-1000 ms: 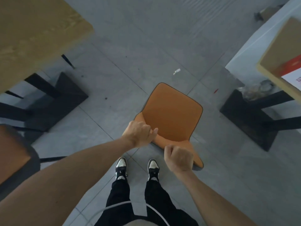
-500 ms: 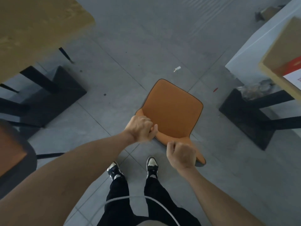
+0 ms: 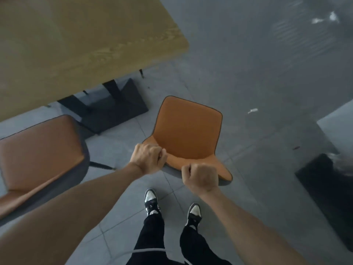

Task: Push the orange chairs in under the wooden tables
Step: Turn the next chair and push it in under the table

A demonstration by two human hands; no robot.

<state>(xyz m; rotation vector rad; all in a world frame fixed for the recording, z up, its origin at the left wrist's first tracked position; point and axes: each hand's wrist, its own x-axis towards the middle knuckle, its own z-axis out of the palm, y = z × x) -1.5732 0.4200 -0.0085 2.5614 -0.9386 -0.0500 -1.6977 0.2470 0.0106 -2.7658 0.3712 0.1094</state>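
An orange chair stands on the grey floor in front of me, seen from above, its seat pointing away. My left hand grips the left end of its backrest top. My right hand grips the right part of the same edge. A wooden table fills the upper left, and its near corner is just left of the chair. A second orange chair with a dark shell stands at the left, beside that table's edge.
The wooden table's black base rests on the floor between the two chairs. Another black base sits at the right edge, under a pale surface. Small scraps of litter lie on the tiles. My feet are below the chair.
The view has swung left: the wooden table and the second chair now fill much more of the left side. Both hands keep their grip on the chair's backrest. My feet have stepped.
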